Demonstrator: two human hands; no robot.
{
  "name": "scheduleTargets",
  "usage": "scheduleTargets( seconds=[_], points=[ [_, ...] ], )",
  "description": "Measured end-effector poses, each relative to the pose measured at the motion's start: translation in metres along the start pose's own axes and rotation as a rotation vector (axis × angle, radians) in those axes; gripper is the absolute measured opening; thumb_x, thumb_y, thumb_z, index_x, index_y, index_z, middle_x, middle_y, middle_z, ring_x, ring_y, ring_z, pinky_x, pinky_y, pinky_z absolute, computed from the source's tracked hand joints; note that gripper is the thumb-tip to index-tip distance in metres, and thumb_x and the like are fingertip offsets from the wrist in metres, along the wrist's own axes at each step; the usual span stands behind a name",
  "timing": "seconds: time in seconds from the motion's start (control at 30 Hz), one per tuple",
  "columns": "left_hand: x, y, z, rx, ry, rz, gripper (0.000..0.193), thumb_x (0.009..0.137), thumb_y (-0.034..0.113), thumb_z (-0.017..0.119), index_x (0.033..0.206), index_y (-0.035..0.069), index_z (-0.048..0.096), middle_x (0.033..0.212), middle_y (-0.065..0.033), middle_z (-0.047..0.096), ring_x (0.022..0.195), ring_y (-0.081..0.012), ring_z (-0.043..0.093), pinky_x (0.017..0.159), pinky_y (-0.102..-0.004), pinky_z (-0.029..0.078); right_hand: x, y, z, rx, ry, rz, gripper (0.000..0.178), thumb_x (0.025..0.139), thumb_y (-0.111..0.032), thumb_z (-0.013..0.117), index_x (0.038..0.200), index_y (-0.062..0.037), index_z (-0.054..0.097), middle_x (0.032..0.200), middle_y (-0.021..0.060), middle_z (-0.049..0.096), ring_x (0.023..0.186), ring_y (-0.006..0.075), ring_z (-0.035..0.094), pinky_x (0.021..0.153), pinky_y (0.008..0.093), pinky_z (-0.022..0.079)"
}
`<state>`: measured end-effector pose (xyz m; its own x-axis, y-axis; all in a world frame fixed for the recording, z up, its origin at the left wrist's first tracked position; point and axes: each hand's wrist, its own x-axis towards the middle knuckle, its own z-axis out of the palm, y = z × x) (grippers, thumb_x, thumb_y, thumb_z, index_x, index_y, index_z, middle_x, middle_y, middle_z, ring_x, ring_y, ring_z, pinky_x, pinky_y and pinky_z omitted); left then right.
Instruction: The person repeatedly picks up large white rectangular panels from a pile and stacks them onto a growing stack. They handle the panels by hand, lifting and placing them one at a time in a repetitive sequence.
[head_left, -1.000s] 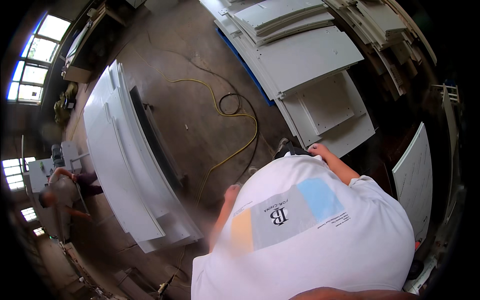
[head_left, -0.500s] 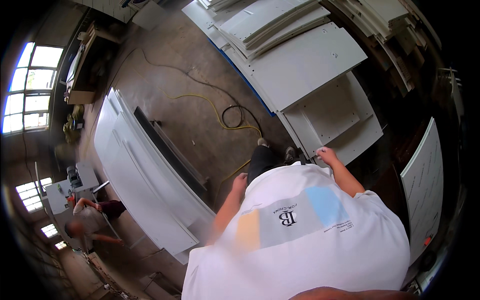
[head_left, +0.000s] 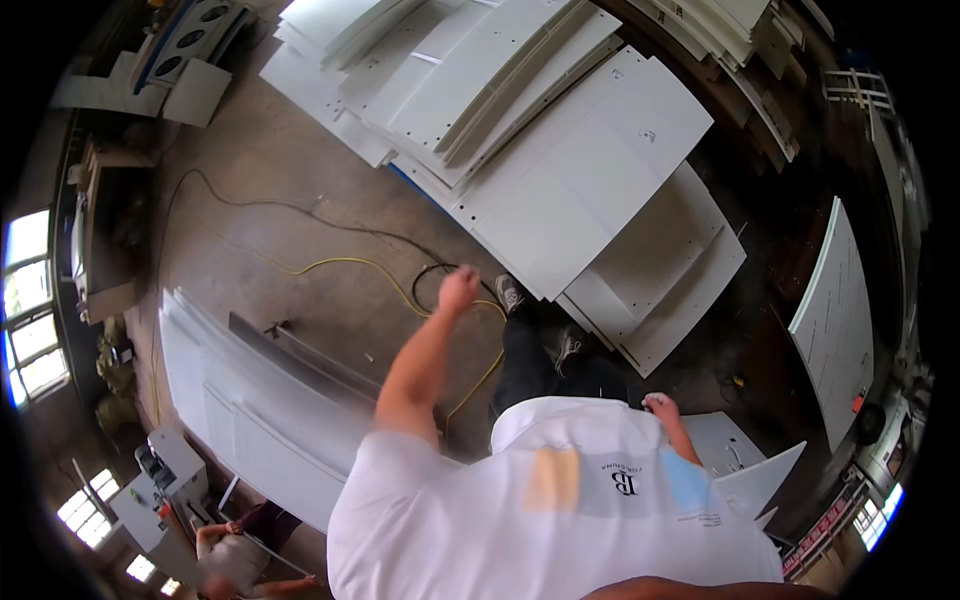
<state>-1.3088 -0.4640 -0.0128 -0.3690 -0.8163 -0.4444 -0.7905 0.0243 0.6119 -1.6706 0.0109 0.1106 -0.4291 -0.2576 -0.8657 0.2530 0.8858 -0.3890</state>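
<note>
My left hand (head_left: 460,288) is raised in front of me above the floor, over the coiled dark hose, its fingers curled in and nothing visible in them. My right hand (head_left: 661,406) hangs low by my right hip, small in view, with fingers curled and pale at the tips; I make out nothing held. Nearest to it are a white panel (head_left: 722,440) behind my arm and the lower boards (head_left: 655,345) of a stack. That stack of white drilled panels (head_left: 600,150) lies ahead to the right. Neither hand touches a panel.
More white panels (head_left: 250,410) lie stacked at the left. A yellow hose (head_left: 345,261) and a dark hose (head_left: 290,204) cross the floor near my shoes (head_left: 509,293). A leaning board (head_left: 836,325) stands at the right. Another person (head_left: 235,555) is at lower left.
My left hand has swung up and forward from beside my thigh. My right hand has dropped back from beside the panel stack to my hip. My view has turned and my feet have moved.
</note>
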Motion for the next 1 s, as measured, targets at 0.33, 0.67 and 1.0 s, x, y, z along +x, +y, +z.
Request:
scheduleTargets(
  seconds=[0.33, 0.67, 1.0],
  points=[
    [0.343, 0.032, -0.172, 0.441, 0.638, 0.010, 0.053, 0.082, 0.038, 0.063, 0.120, 0.003, 0.054, 0.116, -0.0171, 0.059, 0.111, -0.0349, 0.054, 0.096, -0.0441, 0.043, -0.065, -0.071, 0.047, -0.184, 0.079, 0.159, 0.015, 0.087, -0.016, 0.064, 0.094, -0.0029, 0.066, 0.079, 0.0034, 0.067, 0.069, 0.0112, 0.061, 0.066, 0.0271, 0.050],
    [0.287, 0.057, -0.118, 0.269, 0.557, 0.115, 0.042, 0.083, 0.035, 0.063, 0.113, 0.006, 0.059, 0.105, -0.0159, 0.061, 0.102, -0.0339, 0.056, 0.087, -0.0437, 0.046, 0.181, -0.279, 0.139, -0.302, -0.124, -0.277, 0.019, 0.092, -0.021, 0.059, 0.099, -0.0042, 0.062, 0.084, 0.0003, 0.063, 0.078, 0.0097, 0.056, 0.072, 0.0273, 0.046],
    [0.084, 0.062, 0.006, -0.437, 0.127, -0.081, 0.037, 0.085, 0.015, 0.065, 0.116, -0.001, 0.054, 0.108, -0.0147, 0.062, 0.101, -0.0235, 0.061, 0.090, -0.0339, 0.047, 0.306, -0.537, 0.290, 0.018, -0.151, -0.302, 0.088, 0.078, -0.069, 0.060, 0.128, 0.0031, 0.051, 0.121, 0.0141, 0.060, 0.106, 0.0263, 0.058, 0.089, 0.0363, 0.046]
  ],
)
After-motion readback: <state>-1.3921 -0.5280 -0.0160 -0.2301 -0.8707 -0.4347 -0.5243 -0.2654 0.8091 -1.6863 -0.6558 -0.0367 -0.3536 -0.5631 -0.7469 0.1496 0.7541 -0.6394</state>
